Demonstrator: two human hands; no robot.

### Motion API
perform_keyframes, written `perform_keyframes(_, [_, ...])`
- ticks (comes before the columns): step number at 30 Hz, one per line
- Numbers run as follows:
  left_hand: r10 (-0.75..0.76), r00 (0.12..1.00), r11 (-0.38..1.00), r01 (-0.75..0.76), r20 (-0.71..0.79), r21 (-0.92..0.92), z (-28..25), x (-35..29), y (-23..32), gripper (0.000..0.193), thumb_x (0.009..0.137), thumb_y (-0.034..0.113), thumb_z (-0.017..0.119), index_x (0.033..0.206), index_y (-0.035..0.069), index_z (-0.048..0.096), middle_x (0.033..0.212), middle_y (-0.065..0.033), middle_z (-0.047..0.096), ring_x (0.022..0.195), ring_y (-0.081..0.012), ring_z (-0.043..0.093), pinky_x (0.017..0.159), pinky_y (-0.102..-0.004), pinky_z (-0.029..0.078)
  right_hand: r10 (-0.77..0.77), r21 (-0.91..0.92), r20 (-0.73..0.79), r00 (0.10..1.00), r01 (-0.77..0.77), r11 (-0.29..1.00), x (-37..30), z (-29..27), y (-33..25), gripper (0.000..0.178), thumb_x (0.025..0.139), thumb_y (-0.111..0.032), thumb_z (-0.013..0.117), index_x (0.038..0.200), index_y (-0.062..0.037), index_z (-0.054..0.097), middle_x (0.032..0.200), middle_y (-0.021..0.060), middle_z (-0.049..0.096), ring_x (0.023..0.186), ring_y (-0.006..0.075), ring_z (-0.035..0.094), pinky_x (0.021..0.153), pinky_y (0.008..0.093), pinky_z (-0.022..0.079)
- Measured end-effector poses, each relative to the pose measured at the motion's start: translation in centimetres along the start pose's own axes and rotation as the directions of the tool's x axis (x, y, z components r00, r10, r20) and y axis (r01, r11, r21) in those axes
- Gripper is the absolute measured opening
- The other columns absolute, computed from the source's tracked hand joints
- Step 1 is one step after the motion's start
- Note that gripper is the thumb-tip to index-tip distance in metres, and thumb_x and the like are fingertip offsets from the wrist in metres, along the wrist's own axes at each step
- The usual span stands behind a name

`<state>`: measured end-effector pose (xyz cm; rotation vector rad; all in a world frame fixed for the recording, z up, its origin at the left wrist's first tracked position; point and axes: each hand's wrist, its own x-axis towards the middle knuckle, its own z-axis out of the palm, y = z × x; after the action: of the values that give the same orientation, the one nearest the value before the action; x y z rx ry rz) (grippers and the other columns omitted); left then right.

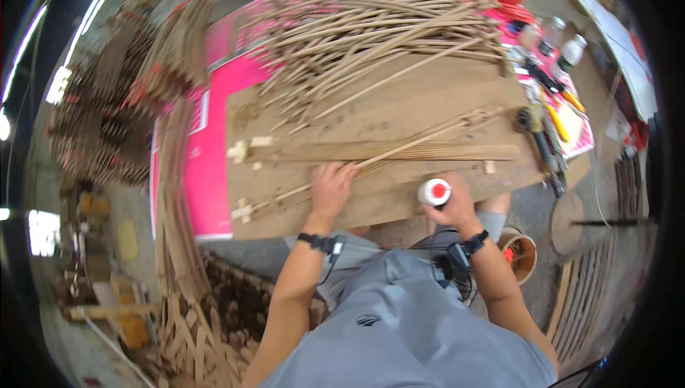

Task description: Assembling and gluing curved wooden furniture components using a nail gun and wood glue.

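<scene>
My left hand (332, 192) is closed over a long thin wooden stick (396, 151), which slants across the board from lower left to upper right. In my right hand (459, 199), near the table's front edge, is a white squeeze bottle (426, 192) whose red top faces up. Its contents cannot be made out. Beyond my hands lies a row of straight wooden strips (457, 152), side by side. Small pale wood blocks (237, 151) sit by its left end, and another little block (489, 167) is near its right end.
A large heap of thin sticks (371, 31) covers the table's far side. Hand tools (540, 138) and clear bottles (571, 53) stand at the right. Bundled wood strips (175, 195) hang over the left edge. A bucket (524, 258) stands on the floor by my right leg.
</scene>
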<state>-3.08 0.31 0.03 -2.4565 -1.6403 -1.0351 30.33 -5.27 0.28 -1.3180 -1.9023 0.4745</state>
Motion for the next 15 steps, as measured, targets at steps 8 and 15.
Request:
perform_keyframes(8, [0.001, 0.999, 0.998, -0.004, -0.053, -0.059, -0.4, 0.4, 0.6, 0.019, 0.087, 0.021, 0.077, 0.104, 0.011, 0.076, 0.093, -0.0053, 0.062, 0.090, -0.0279, 0.060, 0.079, -0.0422, 0.047, -0.103, -0.039, -0.033, 0.994, 0.102, 0.994, 1.0, 0.1, -0.7, 0.058, 0.067, -0.028, 0.083, 0.115, -0.0050, 0.062, 0.104, 0.0165, 0.065, 0.096, 0.0403, 0.061, 0.086, 0.0472, 0.050])
perform_keyframes(15, [-0.025, 0.998, 0.996, 0.019, -0.060, -0.082, -1.0, 0.1, 0.4, 0.019, 0.086, 0.020, 0.078, 0.104, 0.011, 0.076, 0.094, -0.0049, 0.062, 0.090, -0.0278, 0.060, 0.079, -0.0419, 0.047, -0.089, -0.068, -0.021, 0.996, 0.088, 0.994, 0.8, 0.1, -0.8, 0.057, 0.068, -0.027, 0.082, 0.116, -0.0047, 0.062, 0.106, 0.0166, 0.066, 0.098, 0.0406, 0.061, 0.088, 0.0475, 0.050])
